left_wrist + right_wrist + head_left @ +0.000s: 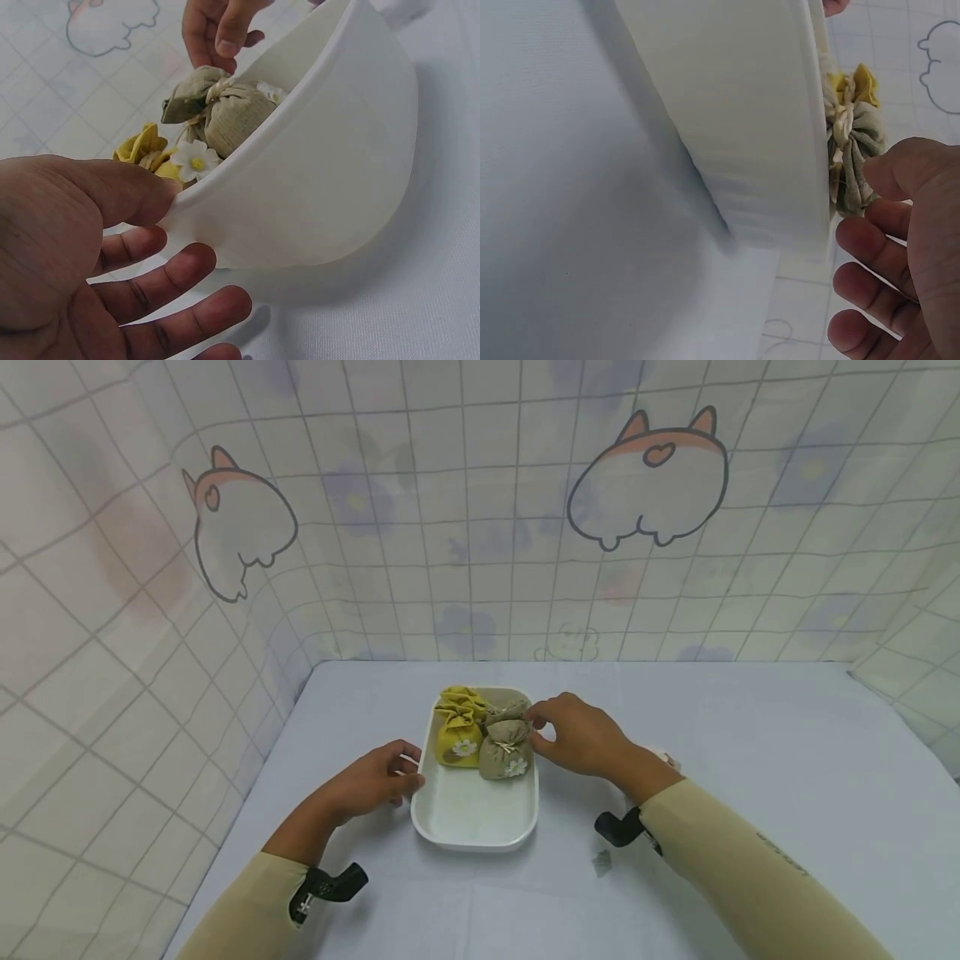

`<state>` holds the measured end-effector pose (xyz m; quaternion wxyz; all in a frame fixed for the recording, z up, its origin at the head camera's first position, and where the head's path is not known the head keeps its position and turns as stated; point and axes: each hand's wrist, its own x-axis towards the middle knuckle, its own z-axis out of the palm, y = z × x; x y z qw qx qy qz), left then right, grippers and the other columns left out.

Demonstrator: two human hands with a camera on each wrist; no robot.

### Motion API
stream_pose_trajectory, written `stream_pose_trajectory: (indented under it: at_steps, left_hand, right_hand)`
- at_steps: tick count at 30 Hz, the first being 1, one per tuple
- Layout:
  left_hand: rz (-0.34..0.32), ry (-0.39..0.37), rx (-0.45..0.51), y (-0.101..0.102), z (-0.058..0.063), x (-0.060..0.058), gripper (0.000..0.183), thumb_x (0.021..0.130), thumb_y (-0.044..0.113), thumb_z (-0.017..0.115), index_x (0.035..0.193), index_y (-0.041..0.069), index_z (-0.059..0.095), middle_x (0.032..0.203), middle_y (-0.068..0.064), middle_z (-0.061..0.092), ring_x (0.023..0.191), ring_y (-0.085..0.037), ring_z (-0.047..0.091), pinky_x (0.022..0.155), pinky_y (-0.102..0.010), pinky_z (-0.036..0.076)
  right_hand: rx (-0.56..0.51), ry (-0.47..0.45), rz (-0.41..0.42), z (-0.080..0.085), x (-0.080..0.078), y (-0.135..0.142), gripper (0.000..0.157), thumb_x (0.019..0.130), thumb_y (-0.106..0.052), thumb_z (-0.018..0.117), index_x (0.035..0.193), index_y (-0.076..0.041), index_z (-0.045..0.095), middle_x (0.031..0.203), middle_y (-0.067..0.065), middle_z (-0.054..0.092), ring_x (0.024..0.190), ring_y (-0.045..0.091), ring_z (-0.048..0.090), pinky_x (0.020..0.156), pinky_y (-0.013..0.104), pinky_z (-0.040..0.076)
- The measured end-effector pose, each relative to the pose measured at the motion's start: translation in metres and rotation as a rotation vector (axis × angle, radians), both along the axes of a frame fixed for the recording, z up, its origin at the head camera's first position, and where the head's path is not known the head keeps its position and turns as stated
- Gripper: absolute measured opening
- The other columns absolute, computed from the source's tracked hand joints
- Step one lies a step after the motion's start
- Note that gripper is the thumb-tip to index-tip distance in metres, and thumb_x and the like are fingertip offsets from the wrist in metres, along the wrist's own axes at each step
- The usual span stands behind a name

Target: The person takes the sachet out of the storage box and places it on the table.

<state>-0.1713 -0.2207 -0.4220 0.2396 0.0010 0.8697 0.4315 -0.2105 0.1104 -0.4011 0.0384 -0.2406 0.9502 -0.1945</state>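
A white tray [474, 814] stands on the table with two small cloth pouches in its far half. The yellow pouch [459, 739], with a white daisy, sits at the left; the grey-green pouch [504, 756], tied at the neck and also with a daisy, is beside it. My left hand [378, 781] is at the tray's left side, its thumb at the rim and its other fingers spread loosely outside the wall. My right hand [581, 735] reaches over the right rim, fingertips beside the gathered top of the grey-green pouch. Its fingers [859, 285] are loosely bent and apart.
A pale cloth covers the table [750, 793]. A small light-coloured item [666, 758] is partly hidden behind my right wrist. A small grey patch [602, 862] lies on the cloth right of the tray. Grid-patterned curtains [487, 568] hang behind and at the sides.
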Motion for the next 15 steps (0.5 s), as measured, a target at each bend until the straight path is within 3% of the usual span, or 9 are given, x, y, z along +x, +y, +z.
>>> stream_pose_trajectory:
  at_steps: [8,15]
  left_hand:
    - [0.003,-0.003,-0.009,0.0005,0.0003,0.0003,0.037,0.099,0.021,0.069,0.132,0.014,0.056,0.121,-0.006,0.065,0.093,-0.023,0.065,0.083,-0.041,0.053]
    - [0.001,-0.002,-0.002,0.0004,0.0011,0.0005,0.037,0.099,0.021,0.068,0.133,0.013,0.055,0.121,-0.006,0.064,0.093,-0.023,0.065,0.083,-0.042,0.052]
  right_hand:
    - [0.003,-0.001,0.016,-0.0005,-0.0004,-0.0042,0.036,0.098,-0.033,0.067,0.13,-0.015,0.069,0.109,-0.003,0.068,0.104,0.018,0.06,0.078,0.039,0.054]
    - [-0.019,0.007,0.018,-0.0025,-0.0006,-0.0046,0.025,0.098,-0.033,0.067,0.118,-0.018,0.071,0.106,-0.006,0.067,0.103,0.017,0.06,0.078,0.04,0.054]
